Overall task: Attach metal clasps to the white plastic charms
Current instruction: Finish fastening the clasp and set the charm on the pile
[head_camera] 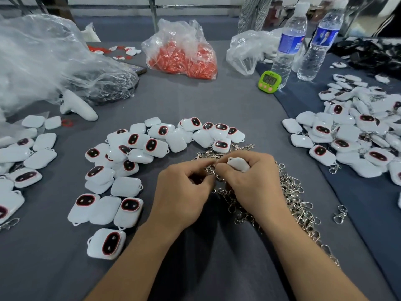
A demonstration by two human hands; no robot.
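Left hand [184,192]: knuckles up, fingers curled inward, thumb and forefinger pinched on a small metal clasp [211,170] held just above the table. Right hand [249,183]: set against the left, fingertips meeting it at the clasp, fingers wrapped round one white plastic charm [238,164], of which only the upper edge is seen past the knuckles. Whether clasp and charm are already joined cannot be told. Both forearms are extended from the lower edge of the view. Heap of clasps [297,198]: silver, tangled, spread under and to the right of the hands; one stray clasp [340,213] is laid apart further right. Loose charms [152,146]: arranged in an arc left of and beyond the hands — some face up with a dark, red-rimmed oval, some face down. Right pile of charms [355,135]: heaped, several with clasps seen hanging from them. Left group of charms [32,157]: at the table edge. Surface: table [195,101] covered in grey cloth. Also listed at the far side — bag of red parts [184,55], large clear plastic bag [50,57], white controller [78,105], green timer [269,80], two water bottles [286,46].
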